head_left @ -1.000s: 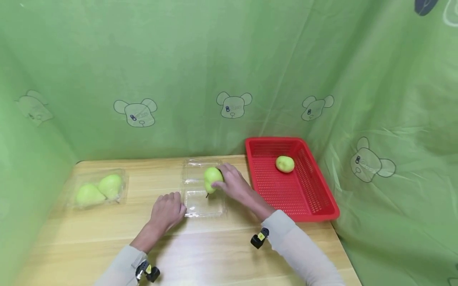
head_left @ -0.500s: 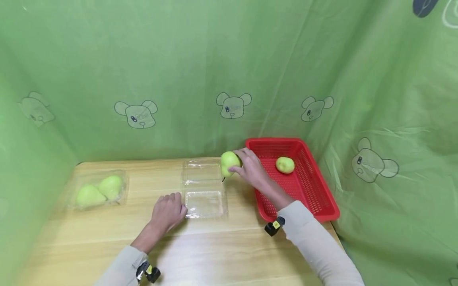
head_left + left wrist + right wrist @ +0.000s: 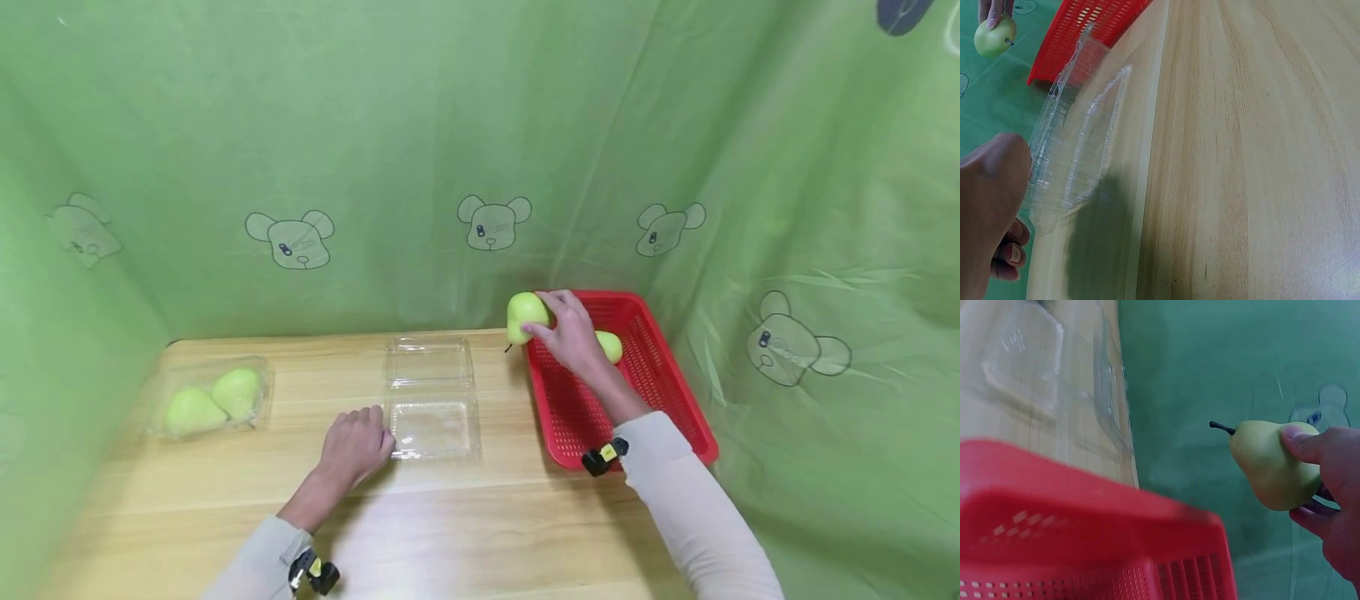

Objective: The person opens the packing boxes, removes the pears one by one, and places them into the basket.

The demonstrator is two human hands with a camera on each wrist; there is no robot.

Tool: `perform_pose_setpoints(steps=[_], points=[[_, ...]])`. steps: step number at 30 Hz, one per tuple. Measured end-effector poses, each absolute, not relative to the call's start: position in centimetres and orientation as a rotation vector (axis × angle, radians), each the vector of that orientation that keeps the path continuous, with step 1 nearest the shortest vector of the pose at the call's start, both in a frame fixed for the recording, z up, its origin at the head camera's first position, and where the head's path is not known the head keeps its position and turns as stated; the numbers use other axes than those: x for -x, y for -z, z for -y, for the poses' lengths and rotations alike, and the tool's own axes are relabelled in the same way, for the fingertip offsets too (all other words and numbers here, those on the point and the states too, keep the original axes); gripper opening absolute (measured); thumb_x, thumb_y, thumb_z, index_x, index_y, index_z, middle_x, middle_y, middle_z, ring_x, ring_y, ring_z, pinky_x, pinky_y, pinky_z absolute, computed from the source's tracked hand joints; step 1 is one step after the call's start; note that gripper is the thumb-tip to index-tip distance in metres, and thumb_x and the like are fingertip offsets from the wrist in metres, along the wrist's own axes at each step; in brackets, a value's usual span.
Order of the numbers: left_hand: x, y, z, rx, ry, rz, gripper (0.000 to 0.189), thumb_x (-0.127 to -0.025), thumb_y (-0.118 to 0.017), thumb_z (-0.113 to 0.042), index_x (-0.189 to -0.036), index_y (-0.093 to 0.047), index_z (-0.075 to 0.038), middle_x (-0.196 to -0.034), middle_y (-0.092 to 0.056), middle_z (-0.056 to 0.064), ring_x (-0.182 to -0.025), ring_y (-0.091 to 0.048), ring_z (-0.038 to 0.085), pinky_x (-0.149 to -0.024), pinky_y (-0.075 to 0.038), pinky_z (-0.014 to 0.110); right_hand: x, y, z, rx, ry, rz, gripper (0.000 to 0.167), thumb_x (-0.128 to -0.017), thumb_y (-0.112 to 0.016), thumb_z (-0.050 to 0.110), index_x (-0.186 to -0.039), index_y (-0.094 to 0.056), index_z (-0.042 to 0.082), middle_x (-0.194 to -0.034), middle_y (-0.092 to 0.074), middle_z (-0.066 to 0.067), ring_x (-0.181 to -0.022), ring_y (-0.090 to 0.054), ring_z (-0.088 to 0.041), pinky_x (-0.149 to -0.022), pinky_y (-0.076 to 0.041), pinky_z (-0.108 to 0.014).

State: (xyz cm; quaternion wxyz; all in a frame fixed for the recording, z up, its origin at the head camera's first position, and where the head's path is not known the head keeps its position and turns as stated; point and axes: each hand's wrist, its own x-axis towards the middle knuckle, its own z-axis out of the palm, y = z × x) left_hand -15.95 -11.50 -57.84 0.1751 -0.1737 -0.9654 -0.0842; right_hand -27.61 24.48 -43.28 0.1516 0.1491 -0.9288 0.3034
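A green pear [image 3: 527,317] with a dark stem is gripped by my right hand [image 3: 576,339] above the left rim of the red basket [image 3: 552,429]. Thumb and fingers are round it in the right wrist view, the pear [image 3: 1275,464] lying sideways. Below the hand another pear [image 3: 611,347] lies in the basket, partly covered. An open clear plastic clamshell [image 3: 432,429] lies on the table, lid side toward the curtain. My left hand [image 3: 356,446] rests with curled fingers at its left edge; the left wrist view shows no object inside them, and whether the thumb presses the clamshell [image 3: 1094,137] is unclear.
On the left of the wooden table [image 3: 450,533] lies a clear clamshell [image 3: 262,371] with two pears [image 3: 193,411] in it. A green curtain with bear faces [image 3: 390,150] stands behind and at both sides. The red basket sits at the table's right edge.
My right hand has carried the pear up and to the right, from over the open clamshell to the basket's left rim. The left hand has stayed in place.
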Motion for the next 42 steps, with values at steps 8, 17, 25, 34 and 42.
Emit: perform_pose_setpoints(steps=[8, 17, 25, 34, 42], points=[[15.7, 58.0, 11.7, 0.483, 0.246, 2.749, 0.029, -0.091, -0.057, -0.017, -0.07, -0.037, -0.018, -0.059, -0.032, -0.006, -0.053, -0.028, 0.012, -0.053, -0.025, 0.024, 29.0, 44.1, -27.3, -0.263, -0.964, 2.694, 0.062, -0.089, -0.081, 0.019, -0.142, -0.057, -0.004, -0.134, -0.057, -0.028, -0.121, -0.057, -0.046, -0.102, -0.05, -0.058], [15.6, 57.7, 11.7, 0.506, 0.253, 2.701, 0.027, -0.09, -0.054, -0.016, -0.069, -0.037, -0.017, -0.058, -0.031, -0.005, -0.053, -0.027, 0.012, -0.053, -0.026, 0.025, 30.4, 45.2, -30.0, -0.151, -0.916, 2.808, 0.063, -0.096, -0.074, 0.026, -0.148, -0.051, -0.003, -0.139, -0.053, -0.03, -0.128, -0.051, -0.048, -0.109, -0.044, -0.061], [15.7, 57.8, 11.8, 0.512, 0.239, 2.696, 0.023, -0.092, -0.049, -0.017, -0.071, -0.04, -0.016, -0.059, -0.032, -0.006, -0.053, -0.027, 0.011, -0.053, -0.026, 0.024, 31.4, 46.7, -31.7, -0.17, -0.843, 2.893, 0.062, -0.098, -0.071, 0.024, -0.146, -0.049, -0.009, -0.138, -0.051, -0.035, -0.13, -0.049, -0.052, -0.113, -0.041, -0.064], [15.4, 57.6, 11.5, 0.496, 0.264, 2.663, 0.025, -0.089, -0.056, -0.016, -0.07, -0.04, -0.017, -0.061, -0.026, -0.008, -0.054, -0.024, 0.01, -0.054, -0.021, 0.022, 32.6, 48.6, -31.3, -0.327, -0.608, 3.029, 0.063, -0.097, -0.073, 0.024, -0.143, -0.051, -0.012, -0.132, -0.054, -0.037, -0.124, -0.054, -0.053, -0.106, -0.047, -0.064], [15.4, 57.7, 11.2, 0.516, 0.245, 2.723, 0.023, -0.093, -0.052, -0.018, -0.072, -0.043, -0.016, -0.06, -0.034, -0.006, -0.054, -0.029, 0.011, -0.054, -0.028, 0.023, 32.9, 51.1, -31.4, -0.358, -0.489, 3.132, 0.065, -0.1, -0.068, 0.024, -0.145, -0.045, -0.016, -0.136, -0.05, -0.04, -0.129, -0.051, -0.054, -0.113, -0.045, -0.061]])
